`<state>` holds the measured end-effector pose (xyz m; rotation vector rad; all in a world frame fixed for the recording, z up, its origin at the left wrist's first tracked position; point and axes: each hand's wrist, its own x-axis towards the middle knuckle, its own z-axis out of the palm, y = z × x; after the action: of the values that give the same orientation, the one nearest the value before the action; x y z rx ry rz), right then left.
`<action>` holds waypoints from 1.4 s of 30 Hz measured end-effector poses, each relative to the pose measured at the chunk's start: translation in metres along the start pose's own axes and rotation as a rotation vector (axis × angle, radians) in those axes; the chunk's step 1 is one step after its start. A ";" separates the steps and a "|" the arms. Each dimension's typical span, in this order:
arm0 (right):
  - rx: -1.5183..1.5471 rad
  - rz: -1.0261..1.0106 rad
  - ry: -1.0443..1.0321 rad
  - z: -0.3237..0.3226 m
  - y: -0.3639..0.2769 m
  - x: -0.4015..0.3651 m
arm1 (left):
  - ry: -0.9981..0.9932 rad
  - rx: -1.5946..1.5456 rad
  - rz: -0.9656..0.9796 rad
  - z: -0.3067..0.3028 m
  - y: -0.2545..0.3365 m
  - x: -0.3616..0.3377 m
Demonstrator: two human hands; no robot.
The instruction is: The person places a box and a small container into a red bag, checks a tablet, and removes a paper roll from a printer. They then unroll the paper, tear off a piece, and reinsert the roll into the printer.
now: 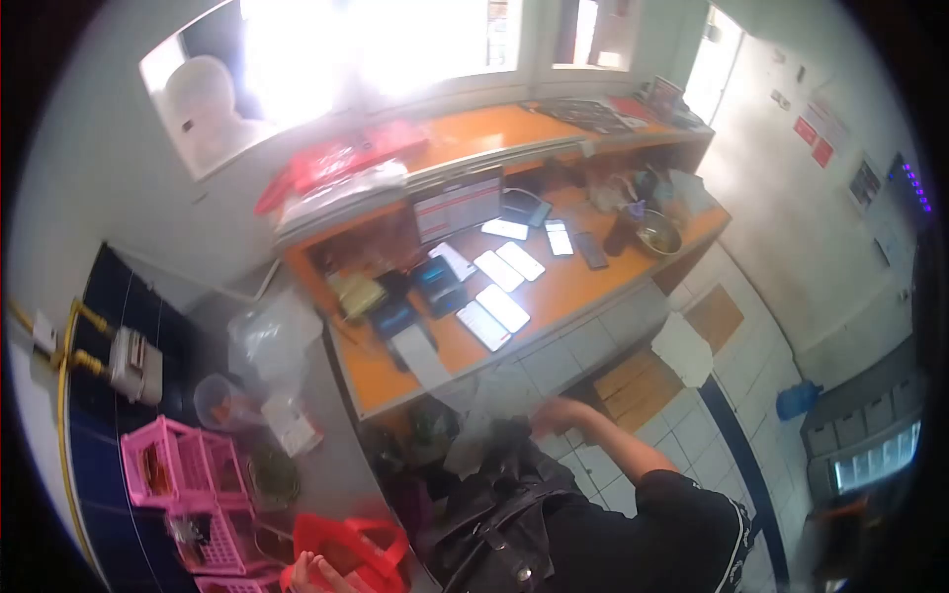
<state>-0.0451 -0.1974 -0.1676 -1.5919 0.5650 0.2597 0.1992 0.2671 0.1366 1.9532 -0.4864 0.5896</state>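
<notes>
My left hand (pixel 314 573) is at the bottom edge, its fingers curled against the side of a red bag (pixel 346 546) with a loop handle. The bag lies at the near end of a grey worktop. My right hand (pixel 556 417) hangs in front of my black apron (pixel 509 524), below the orange desk's front edge; motion smears its fingers. Near that hand, a thin translucent sheet of plastic (pixel 479 388) overlaps the desk edge.
The orange desk (pixel 395 388) bears several lit phones (pixel 502 308), a monitor (pixel 460 206), a receipt printer (pixel 440 285) and a metal bowl (pixel 658 234). On the left worktop are pink baskets (pixel 185 463) and a plastic tub (pixel 222 400). Flattened cardboard (pixel 638 390) lies on the tiled floor.
</notes>
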 end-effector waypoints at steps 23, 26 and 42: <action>-0.062 -0.300 0.474 -0.292 -0.027 0.049 | -1.440 0.242 -0.486 0.378 -0.094 -0.180; 0.287 -0.496 0.841 -0.376 -0.027 0.111 | -1.379 0.356 -0.614 0.363 -0.102 -0.184; -0.610 0.049 1.417 -0.726 -0.024 0.253 | -0.902 0.857 -1.298 0.023 0.007 -0.330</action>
<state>0.0611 -0.9586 -0.1900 -2.2050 1.7085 -0.8341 -0.0650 0.2700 -0.0633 2.7041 0.6808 -1.1207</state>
